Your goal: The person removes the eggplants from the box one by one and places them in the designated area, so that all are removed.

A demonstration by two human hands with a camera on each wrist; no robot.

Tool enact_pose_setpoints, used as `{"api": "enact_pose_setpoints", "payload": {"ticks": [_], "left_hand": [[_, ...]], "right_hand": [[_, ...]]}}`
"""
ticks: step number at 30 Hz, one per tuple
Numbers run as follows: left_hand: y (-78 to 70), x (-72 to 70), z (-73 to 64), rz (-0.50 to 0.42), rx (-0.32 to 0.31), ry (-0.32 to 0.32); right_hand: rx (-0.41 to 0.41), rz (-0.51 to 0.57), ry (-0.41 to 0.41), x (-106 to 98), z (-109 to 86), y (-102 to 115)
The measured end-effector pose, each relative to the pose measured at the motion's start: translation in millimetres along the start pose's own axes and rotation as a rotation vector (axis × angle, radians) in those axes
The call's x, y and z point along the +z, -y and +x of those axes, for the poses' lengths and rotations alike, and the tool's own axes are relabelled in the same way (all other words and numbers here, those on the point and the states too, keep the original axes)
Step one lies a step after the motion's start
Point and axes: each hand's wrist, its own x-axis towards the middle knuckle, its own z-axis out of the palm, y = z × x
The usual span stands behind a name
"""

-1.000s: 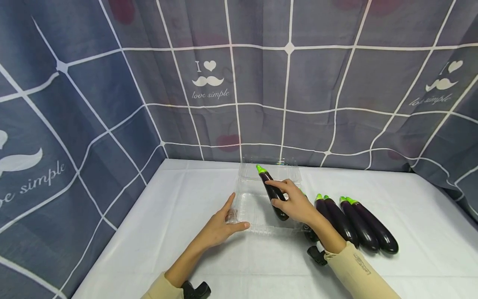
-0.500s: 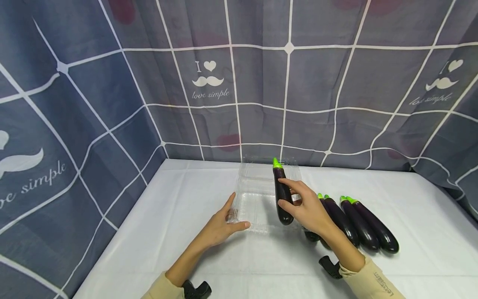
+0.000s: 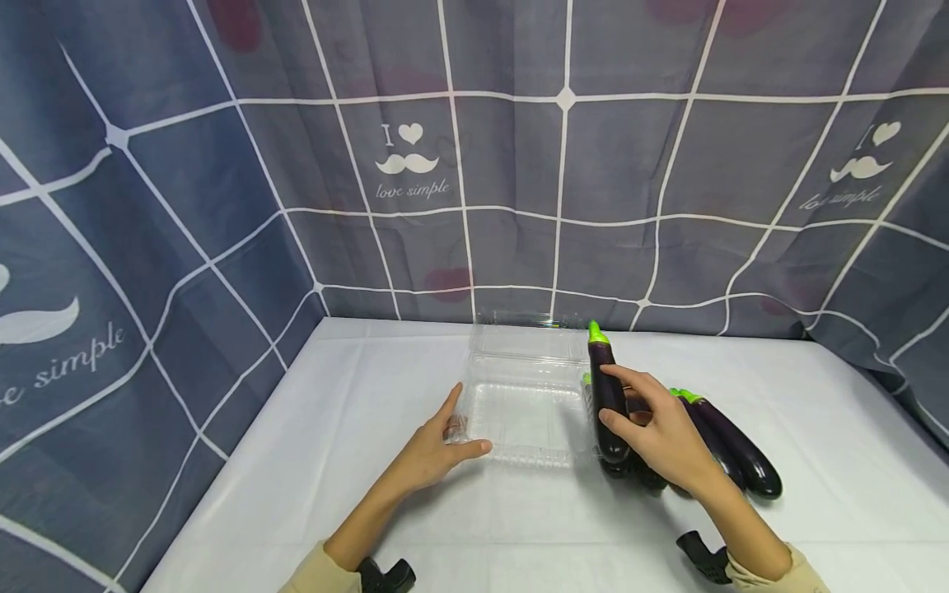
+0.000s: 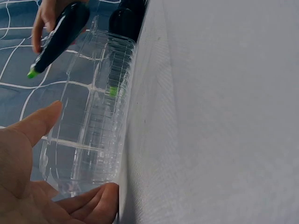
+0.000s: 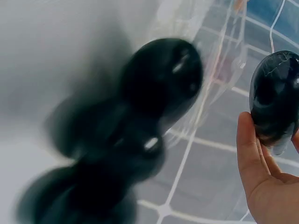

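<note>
In the head view my right hand (image 3: 663, 428) pinches an eggplant (image 3: 602, 375) between thumb and fingers, its green stem end pointing away from me. Its round bottom fills the right edge of the right wrist view. The raised eggplant overlaps the right edge of a clear plastic clamshell box (image 3: 519, 416), whose lid stands open at the back. My left hand (image 3: 430, 453) rests at the box's near left corner, thumb and index finger spread wide and straight. More eggplants (image 3: 749, 453) lie side by side just right of the box, some partly hidden behind my right hand.
A white cloth (image 3: 385, 371) covers the table. Behind and to the left hangs a dark grid-patterned curtain (image 3: 511, 156). A black wrist mount (image 3: 704, 558) sits under my right forearm, another (image 3: 387, 576) by the left.
My right hand has carried the eggplant rightward, from over the box to its right edge, close over the other eggplants. The left hand has stayed at the box's corner.
</note>
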Motion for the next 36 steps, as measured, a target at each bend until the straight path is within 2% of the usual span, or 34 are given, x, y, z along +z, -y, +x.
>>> {"api": "enact_pose_setpoints", "payload": {"ticks": [8, 13, 22, 30, 36], "left_hand": [[0.8, 0.1, -0.3, 0.007, 0.008, 0.004], [-0.3, -1.1, -0.8, 0.027, 0.015, 0.005], [-1.0, -1.7, -0.7, 0.031, 0.01, 0.002], [-0.9, -1.3, -1.5, 0.011, 0.002, 0.013], [-1.8, 0.3, -1.9, 0.01, 0.002, 0.013]], "right_hand": [[0.093, -0.111, -0.019, -39, -22.6, -21], [0.087, -0.186, -0.035, -67, -37.5, -33], [0.087, -0.314, -0.046, -105, -59.4, -60], [0.191, -0.402, -0.015, -130, -76.5, -90], [0.264, -0.431, 0.037, -140, -80.7, -110]]}}
